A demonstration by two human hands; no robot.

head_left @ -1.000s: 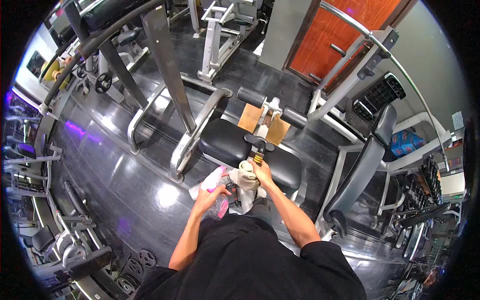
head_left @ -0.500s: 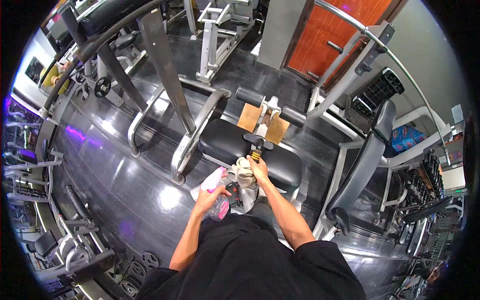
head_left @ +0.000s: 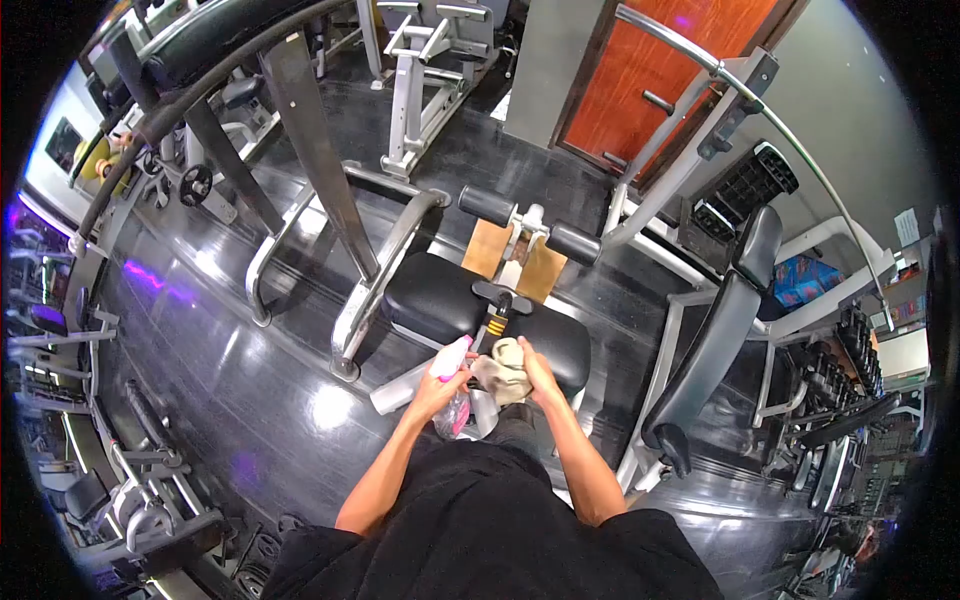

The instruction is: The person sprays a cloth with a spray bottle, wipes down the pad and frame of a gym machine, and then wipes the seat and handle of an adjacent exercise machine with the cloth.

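My left hand (head_left: pixel 435 390) is closed round a spray bottle (head_left: pixel 453 360) with a pink and white top and a clear body. In my right hand (head_left: pixel 541 377) is a bunched beige cloth (head_left: pixel 505 370), its fingers wrapped along the right side. The bottle's top and the cloth are close together; whether they touch I cannot tell. Just beyond the hands is the black padded seat (head_left: pixel 430 297) of a gym machine, with a black and yellow handle (head_left: pixel 497 318) at its middle.
Black roller pads (head_left: pixel 575 243) stand beyond the seat. A metal frame (head_left: pixel 385 280) rises on the left, and a padded backrest (head_left: pixel 705 345) stands on the right. Farther off are a wooden door (head_left: pixel 655 80), dumbbell racks (head_left: pixel 850 350) and weight plates (head_left: pixel 262 550).
My right hand has drawn back from the yellow-striped handle with the cloth. My left hand has moved the bottle right, nearer the cloth. The view has shifted slightly.
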